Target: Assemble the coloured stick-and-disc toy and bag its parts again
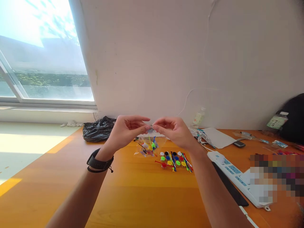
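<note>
- Small held item (150, 129): greyish, its finer colouring too small to tell.
- Clear bag (142, 152): see-through, showing bright green, blue, yellow, red and white bits.
- Round caps (176, 158): white, black, green, blue, red and yellow, making a multicoloured grid.
- Thin sticks (172, 161) among them: red, blue, white and yellow-green.
- Wristband (100, 161): black.
- Tabletop (142, 196): orange-brown with wood grain, sunlit yellow at the left.
- Plastic bag (98, 130): glossy black with pale highlights.
- Power strip (247, 189): white with light-blue socket panels.
- Flat slab (229, 184): black.
- Sheet (219, 137): white.
- Bottle label (198, 118): pale green and white.
- Wall (152, 57): plain greyish white.
</note>
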Motion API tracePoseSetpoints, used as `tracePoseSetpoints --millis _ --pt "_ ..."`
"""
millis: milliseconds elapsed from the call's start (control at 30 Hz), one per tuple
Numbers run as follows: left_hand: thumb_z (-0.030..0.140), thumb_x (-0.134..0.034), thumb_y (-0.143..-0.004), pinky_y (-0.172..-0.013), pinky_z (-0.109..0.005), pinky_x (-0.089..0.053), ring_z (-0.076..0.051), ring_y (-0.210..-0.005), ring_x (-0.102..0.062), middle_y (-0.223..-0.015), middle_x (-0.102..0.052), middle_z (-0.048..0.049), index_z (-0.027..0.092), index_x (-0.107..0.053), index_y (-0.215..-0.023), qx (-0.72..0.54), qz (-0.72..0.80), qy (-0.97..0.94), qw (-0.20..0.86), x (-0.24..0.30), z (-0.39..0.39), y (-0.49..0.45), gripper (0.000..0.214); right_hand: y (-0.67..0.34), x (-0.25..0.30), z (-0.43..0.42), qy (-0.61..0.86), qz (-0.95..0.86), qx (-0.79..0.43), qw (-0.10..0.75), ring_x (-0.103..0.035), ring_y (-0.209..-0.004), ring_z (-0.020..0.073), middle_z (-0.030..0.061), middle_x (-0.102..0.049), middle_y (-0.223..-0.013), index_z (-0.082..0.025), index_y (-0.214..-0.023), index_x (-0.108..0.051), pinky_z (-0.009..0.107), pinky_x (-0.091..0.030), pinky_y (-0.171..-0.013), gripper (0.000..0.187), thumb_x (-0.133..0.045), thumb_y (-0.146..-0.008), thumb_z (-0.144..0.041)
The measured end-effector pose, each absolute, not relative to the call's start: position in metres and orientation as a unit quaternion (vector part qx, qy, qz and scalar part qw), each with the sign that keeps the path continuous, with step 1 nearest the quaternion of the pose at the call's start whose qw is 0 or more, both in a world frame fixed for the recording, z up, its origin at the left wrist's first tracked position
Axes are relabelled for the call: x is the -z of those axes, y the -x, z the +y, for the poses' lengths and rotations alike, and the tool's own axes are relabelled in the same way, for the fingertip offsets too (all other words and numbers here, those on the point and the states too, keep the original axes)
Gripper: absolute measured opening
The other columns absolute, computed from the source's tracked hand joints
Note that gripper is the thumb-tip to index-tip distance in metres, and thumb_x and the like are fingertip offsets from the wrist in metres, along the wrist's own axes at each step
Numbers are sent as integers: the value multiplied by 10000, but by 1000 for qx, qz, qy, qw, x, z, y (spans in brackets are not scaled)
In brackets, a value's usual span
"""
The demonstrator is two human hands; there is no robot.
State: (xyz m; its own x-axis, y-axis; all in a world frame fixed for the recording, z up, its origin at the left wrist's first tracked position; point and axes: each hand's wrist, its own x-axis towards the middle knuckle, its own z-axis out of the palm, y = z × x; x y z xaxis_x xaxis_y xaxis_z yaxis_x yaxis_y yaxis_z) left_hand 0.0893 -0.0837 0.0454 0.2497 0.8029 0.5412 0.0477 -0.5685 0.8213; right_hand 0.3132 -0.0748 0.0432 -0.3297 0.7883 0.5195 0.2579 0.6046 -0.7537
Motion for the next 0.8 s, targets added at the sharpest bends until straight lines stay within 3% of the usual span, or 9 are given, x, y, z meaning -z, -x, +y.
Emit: tracePoseSetpoints --millis 233,433,633,800 --pt "345 -814 -855 -679 -233 -613 -179 -749 -762 -783 -801 -74 156 -810 -930 -458 325 -715 416 -50 -84 -79 203 -320 -43 -75 334 -766 -309 455 -592 -720 153 6 -669 -750 -192 -864 -761 280 -459 -655 261 -778 -864 -453" --pt "294 -809 -849 -687 -244 -609 -178 -731 -752 -771 -787 -81 130 -802 -882 -447 329 -713 429 -50 -85 -87 167 -310 -44 -80 348 -800 -255 417 -637 -803 173 28 -731 -844 -208 -905 -781 299 -483 -737 256 -690 -936 -446" --pt "325 -804 -861 -676 -229 -605 -166 -728 -743 -761 -779 -74 130 -799 -899 -455 318 -716 423 -48 -78 -81 199 -315 -38 -69 372 -777 -306 405 -553 -622 128 -5 -634 -668 -192 -846 -756 258 -426 -565 327 -741 -884 -517" --pt "350 -811 -853 -675 -245 -626 -175 -725 -756 -767 -789 -83 139 -802 -916 -456 320 -718 418 -48 -71 -72 220 -328 -41 -66 363 -769 -322 416 -530 -534 106 2 -639 -615 -173 -824 -761 238 -401 -488 342 -793 -837 -513"
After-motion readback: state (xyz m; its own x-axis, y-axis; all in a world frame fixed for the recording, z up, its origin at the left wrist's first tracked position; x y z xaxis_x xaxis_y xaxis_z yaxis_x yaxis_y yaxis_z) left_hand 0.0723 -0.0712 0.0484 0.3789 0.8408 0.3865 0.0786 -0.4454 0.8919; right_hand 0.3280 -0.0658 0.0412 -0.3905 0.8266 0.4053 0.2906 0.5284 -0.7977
